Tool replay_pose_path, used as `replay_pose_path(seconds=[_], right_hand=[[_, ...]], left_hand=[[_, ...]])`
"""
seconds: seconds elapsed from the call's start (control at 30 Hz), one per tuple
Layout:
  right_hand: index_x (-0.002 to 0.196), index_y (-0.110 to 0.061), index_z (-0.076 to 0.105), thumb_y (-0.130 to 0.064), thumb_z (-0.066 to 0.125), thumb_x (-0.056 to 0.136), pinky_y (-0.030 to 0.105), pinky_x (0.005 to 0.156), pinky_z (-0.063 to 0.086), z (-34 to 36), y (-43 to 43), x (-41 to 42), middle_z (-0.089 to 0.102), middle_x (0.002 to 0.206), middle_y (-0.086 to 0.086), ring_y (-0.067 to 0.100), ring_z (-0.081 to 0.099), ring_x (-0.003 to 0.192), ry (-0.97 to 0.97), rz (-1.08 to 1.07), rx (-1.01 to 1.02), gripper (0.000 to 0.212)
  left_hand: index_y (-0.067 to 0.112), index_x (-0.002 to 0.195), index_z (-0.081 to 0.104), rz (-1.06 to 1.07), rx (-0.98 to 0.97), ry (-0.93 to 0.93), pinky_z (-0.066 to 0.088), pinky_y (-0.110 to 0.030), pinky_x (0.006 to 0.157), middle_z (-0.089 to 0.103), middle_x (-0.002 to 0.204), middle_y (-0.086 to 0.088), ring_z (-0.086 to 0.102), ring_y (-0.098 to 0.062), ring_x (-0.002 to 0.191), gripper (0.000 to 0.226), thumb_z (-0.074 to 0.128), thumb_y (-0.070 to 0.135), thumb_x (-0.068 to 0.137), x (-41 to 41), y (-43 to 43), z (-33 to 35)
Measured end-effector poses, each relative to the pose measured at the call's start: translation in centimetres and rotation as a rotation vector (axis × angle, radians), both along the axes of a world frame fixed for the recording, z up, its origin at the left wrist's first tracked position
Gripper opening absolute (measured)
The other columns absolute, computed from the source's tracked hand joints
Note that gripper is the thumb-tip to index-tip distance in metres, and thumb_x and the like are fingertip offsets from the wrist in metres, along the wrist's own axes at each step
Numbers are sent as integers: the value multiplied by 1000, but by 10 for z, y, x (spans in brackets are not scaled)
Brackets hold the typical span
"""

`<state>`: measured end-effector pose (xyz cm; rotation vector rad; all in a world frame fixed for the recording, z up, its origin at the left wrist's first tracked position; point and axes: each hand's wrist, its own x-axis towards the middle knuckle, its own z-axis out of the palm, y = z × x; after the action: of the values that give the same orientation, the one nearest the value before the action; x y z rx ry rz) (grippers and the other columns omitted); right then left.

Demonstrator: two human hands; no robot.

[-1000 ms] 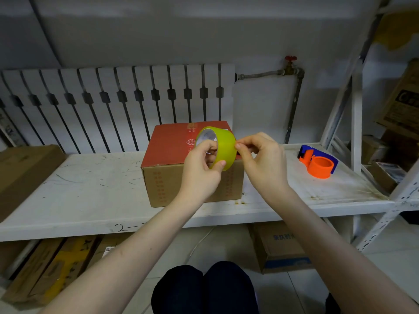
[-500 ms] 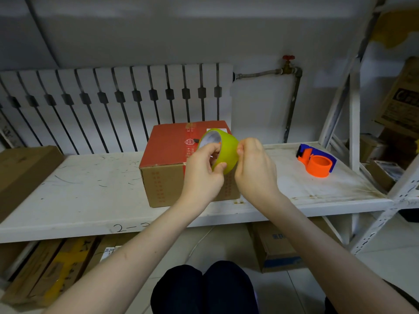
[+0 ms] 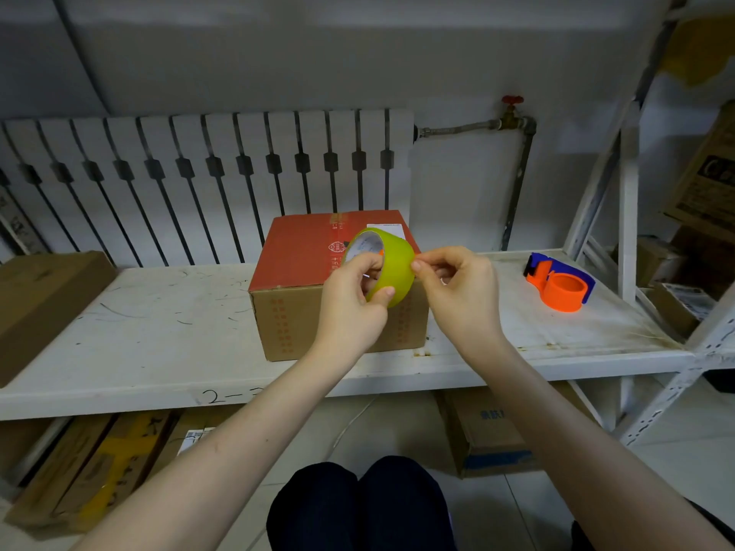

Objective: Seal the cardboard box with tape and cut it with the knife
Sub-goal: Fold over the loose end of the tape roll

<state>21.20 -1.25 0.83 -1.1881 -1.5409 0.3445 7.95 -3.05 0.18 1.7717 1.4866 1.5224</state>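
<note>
Head view, left hand point(image 3: 352, 308) gripping the tape roll point(image 3: 387, 266) above the box point(image 3: 318, 296), right hand point(image 3: 461, 296) pinching at the roll's right edge, box sitting on the shelf point(image 3: 159, 340).

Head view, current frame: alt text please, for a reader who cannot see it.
Two bare hands hold a yellow-green tape roll above a red-topped cardboard box on a white shelf; the left hand grips the roll, the right hand pinches its edge. An orange dispenser lies to the right.
</note>
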Motion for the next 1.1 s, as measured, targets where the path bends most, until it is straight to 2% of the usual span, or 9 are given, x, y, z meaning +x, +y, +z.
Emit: replay_pose_path(seconds=[0.23, 0.33, 0.47, 0.57, 0.7, 0.83, 0.93, 1.03, 1.1], right_hand=[[106, -16, 55, -29, 41, 97, 32, 69, 45, 4, 1, -5, 61, 103, 4, 20, 57, 89, -339, -80, -116, 22], [111, -14, 51, -30, 36, 98, 33, 70, 45, 7, -1, -5, 59, 108, 7, 21, 56, 91, -380, -121, -122, 26], [108, -13, 51, -25, 36, 99, 33, 68, 42, 15, -3, -2, 58, 107, 8, 23, 55, 89, -354, -140, -95, 22], [107, -13, 51, -25, 35, 99, 33, 66, 38, 18, -6, -1, 56, 103, 6, 22, 52, 84, -398, -103, -92, 22], [101, -17, 50, -28, 37, 98, 26, 57, 34, 16, -8, 0, 53, 93, 2, 20, 52, 83, -333, 9, -163, 17], [95, -21, 46, -28, 38, 98, 29, 62, 37, 13, -7, 2, 54, 91, 3, 22, 54, 84, -314, 44, -185, 12], [100, -17, 50, -28, 38, 99, 32, 66, 42, 15, -11, 5, 55, 92, 4, 23, 55, 87, -357, 81, -205, 16], [99, -16, 54, -23, 40, 98, 37, 69, 45, 15, -22, 3, 56, 86, 1, 21, 54, 82, -506, 231, -169, 16], [93, -17, 54, -20, 42, 97, 35, 66, 42, 14, -25, 4, 51, 79, -4, 18, 51, 78, -451, 285, -117, 13]], left_hand=[[7, 105, 64, -68, -31, 14, 53, -47, 87, 68, 99, -11, 63, -25, 94, 26, 66, 1, 79, 0, 0, 3], [9, 108, 60, -174, -26, 102, 51, -45, 90, 66, 104, -9, 61, -22, 98, 27, 63, 5, 82, -2, 1, 8], [19, 128, 46, -228, -63, 144, 53, -46, 88, 61, 120, -5, 62, -21, 102, 54, 68, 16, 79, 2, -1, 4], [23, 131, 45, -131, -3, 174, 54, -49, 80, 66, 111, -6, 64, -23, 94, 53, 64, 19, 82, 2, 2, -4], [25, 111, 48, -44, 51, 391, 51, -49, 58, 63, 78, -10, 59, -30, 67, 31, 60, 24, 82, -1, 6, -5], [23, 99, 48, -39, 49, 382, 48, -49, 55, 60, 71, -9, 56, -31, 63, 22, 59, 23, 80, 3, 3, -5], [20, 103, 52, -50, 13, 335, 51, -47, 63, 65, 80, -8, 59, -28, 69, 24, 63, 17, 81, 5, 2, -5], [11, 125, 54, 8, -46, 223, 48, -35, 79, 67, 109, -9, 62, -28, 97, 43, 62, 14, 83, 1, 7, 0], [11, 128, 54, 8, -45, 226, 49, -37, 84, 66, 117, -10, 61, -29, 105, 46, 63, 16, 83, -3, 11, 1]])
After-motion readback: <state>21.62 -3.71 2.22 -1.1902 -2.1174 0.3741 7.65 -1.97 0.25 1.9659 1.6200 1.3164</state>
